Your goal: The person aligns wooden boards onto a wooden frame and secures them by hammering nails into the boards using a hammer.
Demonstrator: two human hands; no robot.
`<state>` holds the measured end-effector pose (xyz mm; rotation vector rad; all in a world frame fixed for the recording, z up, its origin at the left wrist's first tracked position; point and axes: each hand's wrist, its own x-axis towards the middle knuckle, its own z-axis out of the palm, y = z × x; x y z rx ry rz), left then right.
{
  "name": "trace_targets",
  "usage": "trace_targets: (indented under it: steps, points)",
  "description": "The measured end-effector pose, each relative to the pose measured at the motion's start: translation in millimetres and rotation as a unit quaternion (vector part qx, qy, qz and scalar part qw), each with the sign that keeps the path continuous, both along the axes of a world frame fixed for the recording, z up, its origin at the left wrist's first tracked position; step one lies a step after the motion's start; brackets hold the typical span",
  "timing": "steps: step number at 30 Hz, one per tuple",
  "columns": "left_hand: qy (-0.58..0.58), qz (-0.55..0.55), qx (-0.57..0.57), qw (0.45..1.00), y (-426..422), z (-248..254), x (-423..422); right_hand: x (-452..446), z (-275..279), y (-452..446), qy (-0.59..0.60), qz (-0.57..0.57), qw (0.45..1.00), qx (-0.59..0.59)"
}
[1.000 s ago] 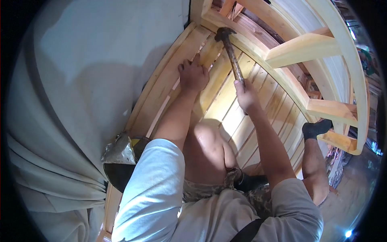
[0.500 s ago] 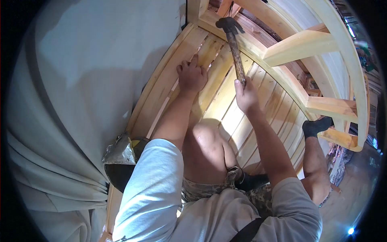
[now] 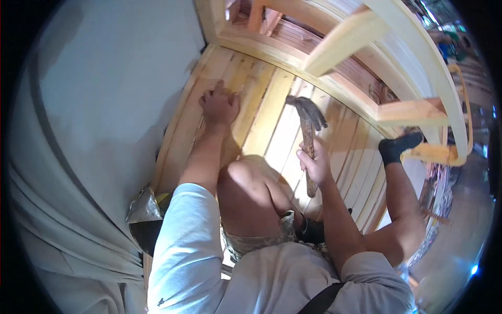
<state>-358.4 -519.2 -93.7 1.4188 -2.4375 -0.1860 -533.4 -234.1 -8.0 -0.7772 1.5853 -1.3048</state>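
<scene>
My right hand (image 3: 317, 163) is wrapped round the wooden handle of a claw hammer (image 3: 307, 132). The hammer's dark head points up and away from me, its claw toward the right, over the pale wooden slats (image 3: 261, 123). My left hand (image 3: 219, 107) rests on the slats near the left side, index finger stretched forward and the other fingers bent but apart. I make out nothing held in it, though the area under the fingertips is hidden.
A wooden frame with crosspieces (image 3: 345, 39) rises along the far and right sides. Grey cloth (image 3: 120, 89) hangs on the left. A dark container with a silvery bag (image 3: 144, 204) stands by my left elbow. My bare knee (image 3: 243, 175) and a dark-socked foot (image 3: 400, 146) are on the woodwork.
The hammer has come down and back toward me, its handle end now showing below my right fist. The whole view has shifted, and my left hand appears farther left, still on the slats.
</scene>
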Motion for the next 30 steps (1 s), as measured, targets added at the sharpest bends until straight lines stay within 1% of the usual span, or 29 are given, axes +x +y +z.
trace_targets:
  steps: [1,2,3,4,6,7,9,11,12,13,14,16,17,18,19,20,22,25,27,29,30]
  points:
    - [-0.021,-0.001,-0.002,1.0,-1.8,-2.1,1.3,-0.4,10.1,4.4,0.017,-0.028,0.998,0.049]
    - [-0.041,-0.001,-0.006,0.999,-0.3,7.2,-3.6,-2.3,17.9,9.1,0.032,-0.056,0.993,0.098]
    - [-0.049,-0.005,0.061,0.997,3.1,20.1,-5.6,-5.2,18.2,16.1,0.023,-0.068,0.992,0.107]
    - [-0.05,-0.017,0.054,0.997,4.0,27.7,-13.2,-8.5,17.6,23.1,0.021,-0.08,0.991,0.101]
    - [-0.093,0.039,0.132,0.986,4.9,43.4,-27.1,-17.1,14.6,37.2,-0.041,-0.102,0.987,0.117]
    - [-0.097,0.033,0.127,0.987,8.3,48.8,-36.9,-21.4,11.2,41.6,-0.031,-0.106,0.987,0.116]
    - [-0.082,0.127,0.212,0.965,28.1,72.4,-69.7,-28.7,4.8,48.6,-0.046,-0.122,0.985,0.109]
    - [-0.004,0.097,0.171,0.981,51.8,46.0,-94.7,-32.3,-2.7,55.0,-0.091,-0.149,0.98,0.096]
    - [0.018,0.07,0.162,0.984,69.9,43.2,-107.6,-33.2,-3.2,57.7,-0.094,-0.155,0.979,0.093]
    - [0.04,0.043,0.156,0.986,91.5,42.5,-116.2,-32.5,-4.1,61.3,-0.139,-0.187,0.968,0.097]
    - [0.036,0.035,0.155,0.987,111.2,44.1,-122.0,-34.2,-5.1,63.3,-0.184,-0.218,0.953,0.101]
    - [-0.032,-0.09,0.19,0.977,144.1,47.4,-128.8,-36.8,-5.1,68.6,-0.209,-0.24,0.943,0.094]
    - [-0.036,-0.098,0.193,0.976,149.9,41.5,-132.0,-37.9,-6.1,73.8,-0.23,-0.254,0.935,0.091]
    - [-0.066,-0.123,0.188,0.972,153.7,35.8,-132.6,-38.7,-8.8,78.7,-0.232,-0.261,0.933,0.093]
    - [-0.095,-0.147,0.179,0.968,154.1,31.0,-134.2,-40.7,-11.6,80.7,-0.261,-0.267,0.923,0.087]
    - [-0.099,-0.155,0.179,0.967,153.5,32.8,-135.3,-42.1,-13.7,82.4,-0.291,-0.274,0.913,0.081]
    - [-0.117,-0.139,0.209,0.961,152.8,34.0,-137.3,-43.9,-19.3,88.5,-0.306,-0.284,0.905,0.076]
    - [-0.112,-0.167,0.2,0.959,159.3,27.1,-141.2,-45.5,-27.0,95.1,-0.354,-0.297,0.885,0.052]
    - [-0.124,-0.198,0.195,0.953,163.6,25.2,-145.4,-48.0,-29.4,98.7,-0.35,-0.297,0.887,0.044]
    - [-0.137,-0.198,0.191,0.952,167.1,25.9,-150.1,-53.8,-25.5,95.9,-0.347,-0.29,0.891,0.039]
    - [-0.148,-0.197,0.187,0.951,168.9,30.7,-151.5,-58.0,-13.9,91.0,-0.309,-0.283,0.907,0.036]
